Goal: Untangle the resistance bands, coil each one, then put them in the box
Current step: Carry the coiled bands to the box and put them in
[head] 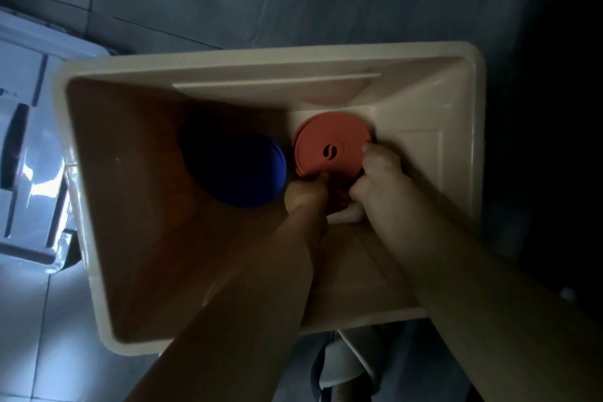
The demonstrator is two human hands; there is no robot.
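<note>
Coiled pink band (331,143) pinched between both hands (342,186), beside blue coil (241,170) in box (261,64).

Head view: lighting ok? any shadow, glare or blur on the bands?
Head view: dim overall; blue coil sits in deep shadow in the box, pink coil is lit; the hands, left and right, look soft; glare on the floor at left; wide-angle bending.

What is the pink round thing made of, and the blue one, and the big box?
The pink coil looks like matte rubber or latex: thin flat layers wound together, no shine. The blue coil seems the same, though shadow hides detail. The box looks like smooth cream plastic, with moulded walls and a rounded rim.
</note>
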